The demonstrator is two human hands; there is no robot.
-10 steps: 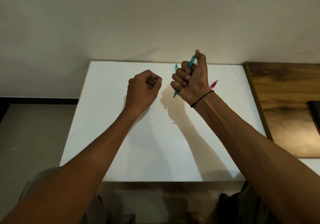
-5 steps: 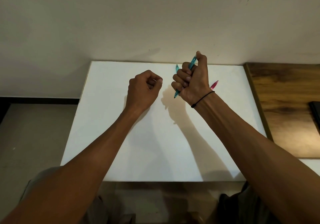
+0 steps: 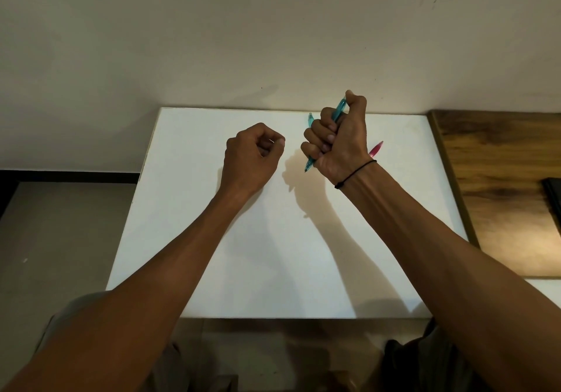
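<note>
My right hand is raised over the white table, fingers curled round a teal pen whose tip sticks out below the fist. A second teal end shows just left of the fingers. Behind the hand's right side a pink pen pokes out; I cannot tell whether the hand holds it. A thin black band circles that wrist. My left hand hovers to the left as a closed fist, and nothing plainly shows inside it.
The table butts against a plain wall at the back. A wooden surface adjoins it on the right, with a dark object at the frame edge. Grey floor lies to the left.
My right hand has dropped very slightly, keeping the pens. My left fist has stayed where it was.
</note>
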